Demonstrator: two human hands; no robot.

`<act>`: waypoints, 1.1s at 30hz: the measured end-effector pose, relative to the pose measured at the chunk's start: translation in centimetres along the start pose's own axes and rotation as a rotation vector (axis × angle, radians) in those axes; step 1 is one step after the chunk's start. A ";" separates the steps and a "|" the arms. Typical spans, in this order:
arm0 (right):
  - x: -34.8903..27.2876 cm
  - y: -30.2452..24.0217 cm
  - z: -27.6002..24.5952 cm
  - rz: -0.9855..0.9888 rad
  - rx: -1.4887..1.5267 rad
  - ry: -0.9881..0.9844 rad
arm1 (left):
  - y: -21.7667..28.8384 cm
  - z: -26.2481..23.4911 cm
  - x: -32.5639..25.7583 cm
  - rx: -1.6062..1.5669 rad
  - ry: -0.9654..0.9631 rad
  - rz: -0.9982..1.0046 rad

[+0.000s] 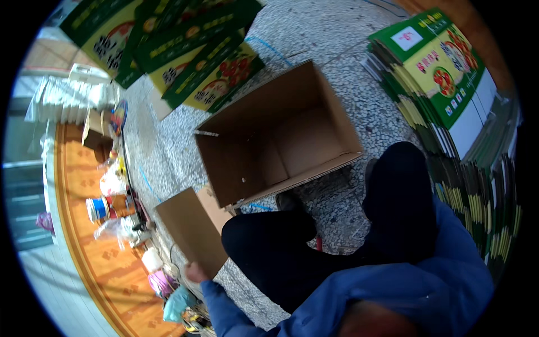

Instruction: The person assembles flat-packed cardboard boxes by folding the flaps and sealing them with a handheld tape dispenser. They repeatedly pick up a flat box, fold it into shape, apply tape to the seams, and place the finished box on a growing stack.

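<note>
My left hand (195, 273), small and a little blurred, is closed at the near edge of a flat piece of brown cardboard (193, 230). That cardboard lies tilted beside my left knee, with a lighter piece (212, 208) showing along its right side. In front of my knees stands a large brown cardboard box (275, 140), its top uncovered and its inside holding little that I can make out. My right hand does not show; the blue sleeve on that side runs along my right leg.
Green and yellow printed cartons (210, 73) stand beyond the box. On the right rises a stack of flattened printed cartons (443, 73), with more flat ones (477, 196) nearer me. Bags, a bucket (100, 209) and small items line the left on orange patterned flooring (84, 202).
</note>
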State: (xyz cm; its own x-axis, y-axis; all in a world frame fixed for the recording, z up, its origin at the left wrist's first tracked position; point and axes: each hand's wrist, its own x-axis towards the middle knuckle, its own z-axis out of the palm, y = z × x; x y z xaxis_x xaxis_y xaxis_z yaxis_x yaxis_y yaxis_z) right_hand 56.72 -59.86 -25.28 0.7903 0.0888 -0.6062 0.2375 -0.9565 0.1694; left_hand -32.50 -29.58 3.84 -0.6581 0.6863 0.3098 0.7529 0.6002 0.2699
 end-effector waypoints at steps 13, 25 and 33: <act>3.0 -7.5 -3.2 -0.186 0.315 0.144 | 35.3 -13.6 -1.5 -0.949 -0.451 0.795; -32.9 -31.9 -33.9 -1.485 0.715 0.271 | 45.2 -6.3 -3.6 -0.785 -0.907 1.020; -30.1 -39.4 -27.4 -1.072 0.493 -0.113 | 37.8 3.6 -1.1 -0.448 -0.235 0.630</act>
State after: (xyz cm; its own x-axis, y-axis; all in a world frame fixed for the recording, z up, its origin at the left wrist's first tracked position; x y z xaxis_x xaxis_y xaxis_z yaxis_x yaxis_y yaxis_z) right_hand 39.06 -17.23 7.54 0.2598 0.9091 -0.3258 0.4856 -0.4146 -0.7696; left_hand -3.30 -6.12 10.43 -0.0556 0.9392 0.3389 0.8782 -0.1155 0.4641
